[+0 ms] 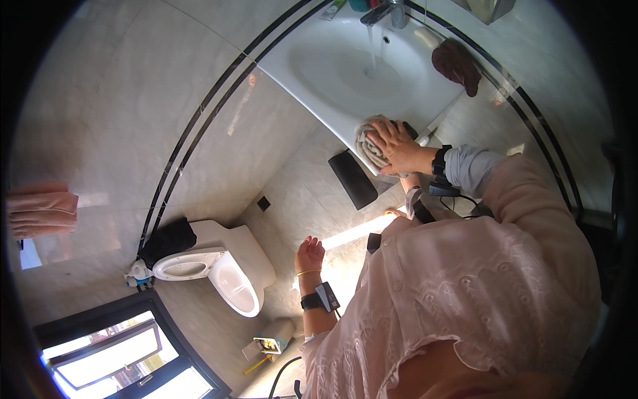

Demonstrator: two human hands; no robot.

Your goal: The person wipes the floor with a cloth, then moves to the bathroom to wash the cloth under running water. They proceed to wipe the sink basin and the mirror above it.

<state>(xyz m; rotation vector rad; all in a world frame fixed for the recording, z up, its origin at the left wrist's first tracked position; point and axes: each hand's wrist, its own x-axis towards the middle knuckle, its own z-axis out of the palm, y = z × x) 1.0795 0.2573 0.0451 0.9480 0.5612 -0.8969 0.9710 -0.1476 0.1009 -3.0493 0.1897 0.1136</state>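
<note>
My right hand [395, 147] rests on a bunched, greyish-beige cloth [369, 141] at the near corner of the white sink [319, 106]. Its fingers spread over the cloth and press it against the rim. Part of the cloth is hidden under the palm. A small dark thing shows just beyond the hand, too covered to name. Water runs from the faucet [379, 13] into the basin. My left hand [310, 254] is held away from the sink, its fingers loosely curled with nothing in them.
A dark brown cloth [456, 65] hangs over the sink's right edge. Below the sink lies a black oblong thing [352, 179]. The toilet [232, 272] stands at left with its lid raised, a black cloth [169, 241] behind it. A pink towel [43, 211] hangs far left.
</note>
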